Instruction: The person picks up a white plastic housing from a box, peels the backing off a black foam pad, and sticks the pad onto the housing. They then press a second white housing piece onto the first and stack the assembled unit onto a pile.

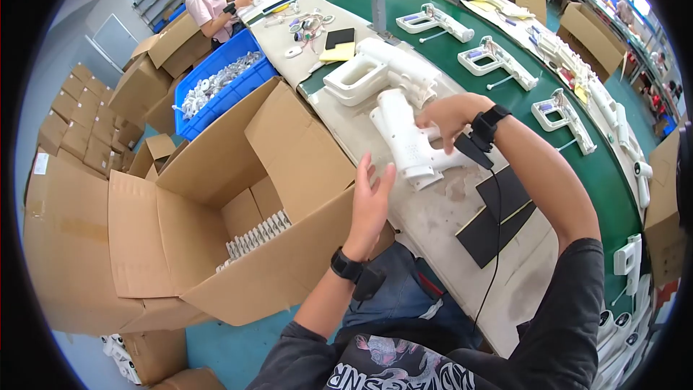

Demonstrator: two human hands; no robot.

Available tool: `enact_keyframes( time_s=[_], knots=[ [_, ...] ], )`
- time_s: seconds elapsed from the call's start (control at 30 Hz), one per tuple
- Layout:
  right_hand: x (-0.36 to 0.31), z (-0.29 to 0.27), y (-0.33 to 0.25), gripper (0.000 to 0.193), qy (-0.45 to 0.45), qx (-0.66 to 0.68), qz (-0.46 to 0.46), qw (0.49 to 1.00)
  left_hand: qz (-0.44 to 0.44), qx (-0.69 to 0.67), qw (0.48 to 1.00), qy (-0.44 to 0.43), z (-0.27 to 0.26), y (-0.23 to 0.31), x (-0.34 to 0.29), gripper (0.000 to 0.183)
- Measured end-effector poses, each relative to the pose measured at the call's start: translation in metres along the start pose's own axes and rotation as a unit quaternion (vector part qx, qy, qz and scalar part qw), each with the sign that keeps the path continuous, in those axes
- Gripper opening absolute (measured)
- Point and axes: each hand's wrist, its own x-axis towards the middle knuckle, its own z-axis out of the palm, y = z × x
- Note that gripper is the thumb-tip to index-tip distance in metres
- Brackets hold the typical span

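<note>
A white gun-shaped plastic housing (pixel 401 134) lies tilted at the near edge of the workbench. My right hand (pixel 456 117) reaches over it from the right, its fingers curled round the grip area; the fingertips are partly hidden. Just left of the housing's lower end, my left hand (pixel 372 198) is raised with its fingers apart and holds nothing. Directly beyond lies a second white gun-shaped housing (pixel 382 72) with a looped handle. Dark bands with small boxes are strapped to both my wrists, and a black cable hangs from the right one.
A large open cardboard box (pixel 289 274) with a row of white parts inside stands at my left. Past it sits a blue crate (pixel 227 79) of small parts. Several opened gun housings (pixel 498 63) rest on the green belt (pixel 520 105). Black pads (pixel 498 227) lie at right. A co-worker (pixel 209 3) stands far left.
</note>
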Motion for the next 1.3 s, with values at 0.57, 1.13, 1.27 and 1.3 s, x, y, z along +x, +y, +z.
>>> enact_keyframes(
  time_s=[0.57, 1.13, 1.27, 1.3],
  knots=[
    [-0.055, 0.074, 0.05, 0.104, 0.248, 0.083, -0.132, 0.956, 0.134, 0.072, 0.988, -0.039, 0.063, -0.033, 0.029, 0.094],
    [-0.009, 0.107, 0.075, 0.068, 0.356, 0.365, 0.067, 0.858, 0.133, 0.039, 0.99, 0.036, 0.073, -0.051, 0.096, 0.098],
    [0.012, 0.081, 0.07, 0.064, 0.354, 0.422, 0.066, 0.832, 0.138, 0.055, 0.988, 0.05, 0.057, -0.045, 0.134, 0.098],
    [0.019, 0.079, 0.075, 0.061, 0.379, 0.418, 0.091, 0.821, 0.138, 0.053, 0.988, 0.043, 0.06, -0.043, 0.138, 0.098]
  ],
)
